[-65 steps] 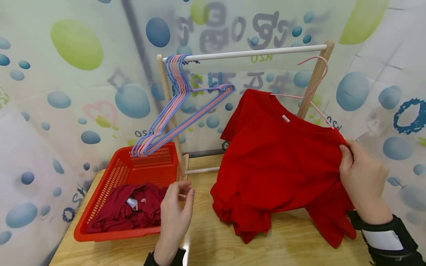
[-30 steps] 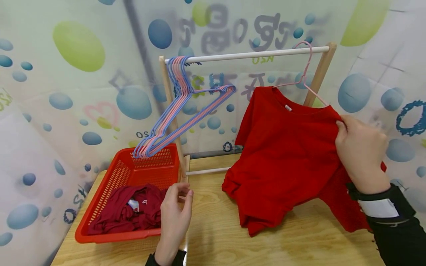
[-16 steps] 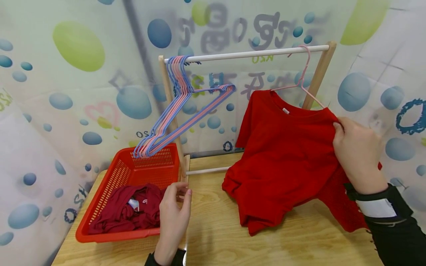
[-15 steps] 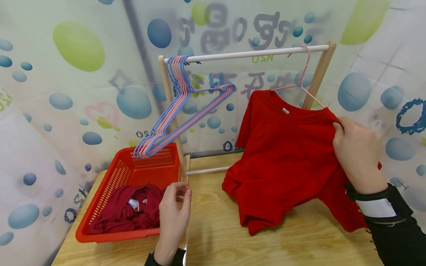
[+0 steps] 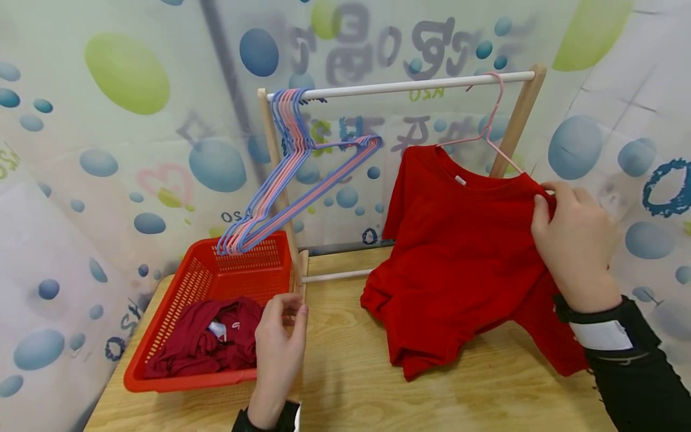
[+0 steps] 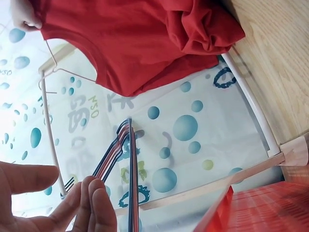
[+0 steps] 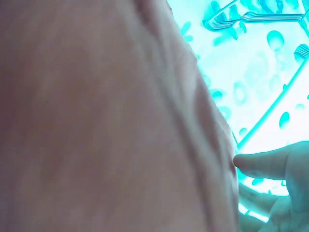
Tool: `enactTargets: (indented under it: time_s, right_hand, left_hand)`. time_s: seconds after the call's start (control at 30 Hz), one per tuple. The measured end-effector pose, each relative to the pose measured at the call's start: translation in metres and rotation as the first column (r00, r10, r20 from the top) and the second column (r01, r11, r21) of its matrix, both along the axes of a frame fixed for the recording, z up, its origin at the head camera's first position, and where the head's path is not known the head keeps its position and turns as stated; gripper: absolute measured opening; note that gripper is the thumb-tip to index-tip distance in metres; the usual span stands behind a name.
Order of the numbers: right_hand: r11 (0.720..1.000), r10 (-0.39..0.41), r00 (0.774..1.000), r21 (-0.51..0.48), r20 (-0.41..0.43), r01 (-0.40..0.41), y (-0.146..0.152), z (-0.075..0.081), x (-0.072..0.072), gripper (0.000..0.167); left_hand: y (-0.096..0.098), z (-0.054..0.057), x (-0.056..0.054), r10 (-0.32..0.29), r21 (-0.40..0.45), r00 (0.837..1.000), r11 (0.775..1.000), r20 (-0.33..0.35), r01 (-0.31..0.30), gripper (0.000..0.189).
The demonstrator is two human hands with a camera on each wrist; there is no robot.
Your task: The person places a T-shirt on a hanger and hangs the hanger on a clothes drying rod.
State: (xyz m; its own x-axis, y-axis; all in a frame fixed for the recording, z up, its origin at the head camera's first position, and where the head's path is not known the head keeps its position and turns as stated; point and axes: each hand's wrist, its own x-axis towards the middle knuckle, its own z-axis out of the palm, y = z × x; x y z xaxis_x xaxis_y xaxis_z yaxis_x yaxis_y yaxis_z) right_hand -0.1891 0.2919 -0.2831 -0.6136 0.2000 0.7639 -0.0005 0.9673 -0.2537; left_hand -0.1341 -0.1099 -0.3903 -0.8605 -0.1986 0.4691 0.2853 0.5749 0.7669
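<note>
A red T-shirt is on a pink hanger, whose hook loops over the white rail near its right end. With my right hand, I pinch the shirt's right shoulder between thumb and fingers. The shirt's lower part is bunched over the table. In the right wrist view the shirt fills most of the frame, with the thumb against its edge. My left hand holds nothing, its fingers loosely bent, beside the red basket.
Several blue and pink hangers hang bunched at the rail's left end. A dark red garment lies crumpled in the basket. A wooden post supports the rail at the right. Everything stands on a wooden table before a patterned curtain.
My right hand has raised the shirt and hanger, and the hook went from in front of the post onto the rail. Lately that hand shifted slightly left. The left hand has barely moved.
</note>
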Motion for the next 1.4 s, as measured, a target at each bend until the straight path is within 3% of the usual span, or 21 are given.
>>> enactTargets:
  time_s: [0.23,0.47,0.6,0.9,1.4]
  right_hand:
    - [1.0,0.015,0.993,-0.014,-0.118,-0.016,-0.019,-0.004,-0.01,0.039]
    - [0.99,0.137,0.97,-0.012,-0.202,-0.142,-0.056,-0.012,-0.031,0.038]
    - [0.974,0.226,0.955,0.029,-0.192,-0.225,-0.086,-0.023,-0.046,0.034]
    - [0.922,0.38,0.924,0.097,-0.049,-0.375,-0.151,-0.047,-0.074,0.026]
    - [0.815,0.556,0.83,0.227,-0.046,-0.534,-0.249,-0.047,-0.092,0.021]
  left_hand:
    - [-0.005,0.003,0.001,0.029,-0.011,0.999,1.0,-0.029,-0.03,0.017]
    - [-0.011,0.008,0.004,0.046,-0.007,0.998,0.999,-0.047,-0.047,0.017]
    - [-0.012,0.01,0.004,0.053,-0.007,0.997,0.999,-0.046,-0.054,0.018]
    - [-0.015,0.009,0.004,0.045,-0.009,0.997,0.999,-0.058,-0.045,0.018]
    - [-0.015,0.009,0.004,0.046,-0.01,0.997,0.999,-0.066,-0.046,0.019]
